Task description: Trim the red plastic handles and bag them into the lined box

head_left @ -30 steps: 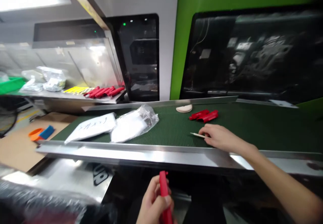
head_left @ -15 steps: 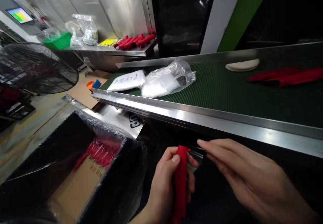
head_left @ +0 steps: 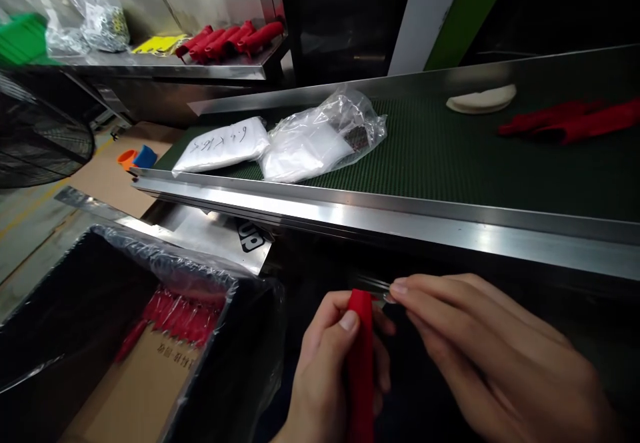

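My left hand (head_left: 327, 363) is wrapped round a long red piece (head_left: 361, 363), thumb on its front face and fingers behind. The piece stands nearly upright, its lower end running out of view at the bottom edge. Close to its top end, the fingertips of my right hand (head_left: 480, 336) are pinched on a thin shiny piece (head_left: 375, 284), whose kind I cannot make out. Whether that shiny piece touches the red one is unclear against the dark background.
A lined box (head_left: 235, 296) at lower left holds several red pieces (head_left: 185, 316) on cardboard. Across the front runs a green conveyor belt (head_left: 415, 170) with a metal edge, carrying white packets (head_left: 220, 146), a cream curved piece (head_left: 483, 100) and red pieces (head_left: 575, 122). A fan (head_left: 45, 130) stands left.
My right fingertips have closed together on the thin shiny piece near the red piece's top. My left hand keeps its hold. The view has shifted, so the belt and box appear further left.
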The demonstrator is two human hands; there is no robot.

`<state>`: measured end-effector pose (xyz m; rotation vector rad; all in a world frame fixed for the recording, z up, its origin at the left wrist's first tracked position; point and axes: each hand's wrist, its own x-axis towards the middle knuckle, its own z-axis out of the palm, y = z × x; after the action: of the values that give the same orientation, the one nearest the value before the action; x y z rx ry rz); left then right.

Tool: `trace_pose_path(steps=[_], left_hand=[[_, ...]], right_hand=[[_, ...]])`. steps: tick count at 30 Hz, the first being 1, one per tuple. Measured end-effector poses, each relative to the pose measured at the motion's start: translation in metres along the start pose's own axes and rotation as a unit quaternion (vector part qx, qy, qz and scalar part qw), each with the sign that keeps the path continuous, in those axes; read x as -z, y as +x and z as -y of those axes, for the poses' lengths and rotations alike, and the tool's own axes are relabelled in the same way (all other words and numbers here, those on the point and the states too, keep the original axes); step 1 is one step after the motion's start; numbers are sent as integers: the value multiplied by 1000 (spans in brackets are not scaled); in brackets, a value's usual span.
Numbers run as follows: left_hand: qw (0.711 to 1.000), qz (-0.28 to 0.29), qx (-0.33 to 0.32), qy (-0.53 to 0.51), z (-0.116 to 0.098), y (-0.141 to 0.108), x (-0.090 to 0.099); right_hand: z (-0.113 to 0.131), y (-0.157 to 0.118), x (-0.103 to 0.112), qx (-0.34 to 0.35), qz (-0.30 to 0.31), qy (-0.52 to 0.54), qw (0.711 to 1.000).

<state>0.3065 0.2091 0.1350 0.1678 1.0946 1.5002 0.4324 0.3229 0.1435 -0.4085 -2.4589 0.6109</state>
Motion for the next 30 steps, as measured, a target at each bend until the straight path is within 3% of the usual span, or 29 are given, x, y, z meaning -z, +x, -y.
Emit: trace_pose_path(steps=[11, 30], left_hand=[[998, 27, -16, -58, 8, 7, 25], [997, 21, 7, -77, 8, 4, 26]], right_hand=[[5, 16, -6, 38, 52, -41, 997], [7, 15, -6, 67, 43, -71, 994]])
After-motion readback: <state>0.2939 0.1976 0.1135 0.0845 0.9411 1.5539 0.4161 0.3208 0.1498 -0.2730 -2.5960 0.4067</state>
